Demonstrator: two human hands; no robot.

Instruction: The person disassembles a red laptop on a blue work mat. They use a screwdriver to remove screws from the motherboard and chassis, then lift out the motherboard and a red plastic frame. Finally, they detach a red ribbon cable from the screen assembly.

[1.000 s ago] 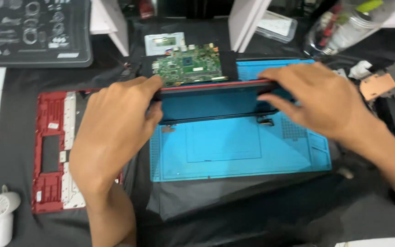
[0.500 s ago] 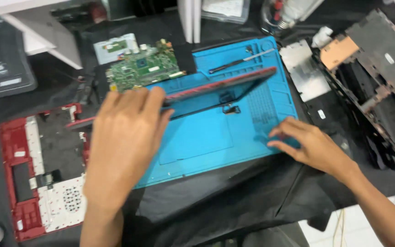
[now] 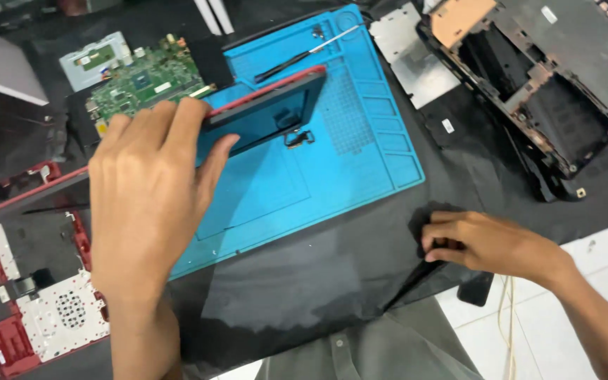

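Left hand (image 3: 146,200) tilts red lid (image 3: 265,112); right hand (image 3: 490,243) pinches cloth (image 3: 304,281).

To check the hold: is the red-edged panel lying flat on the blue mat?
No, raised: the left hand holds the red-edged panel tilted above the blue mat.

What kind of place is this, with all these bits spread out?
It looks like an electronics repair bench. A green circuit board lies bare, a gutted laptop shell sits open, and the left hand holds a red-edged panel over a blue work mat.

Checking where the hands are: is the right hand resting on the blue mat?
No, the right hand pinches the black cloth beyond the blue mat.
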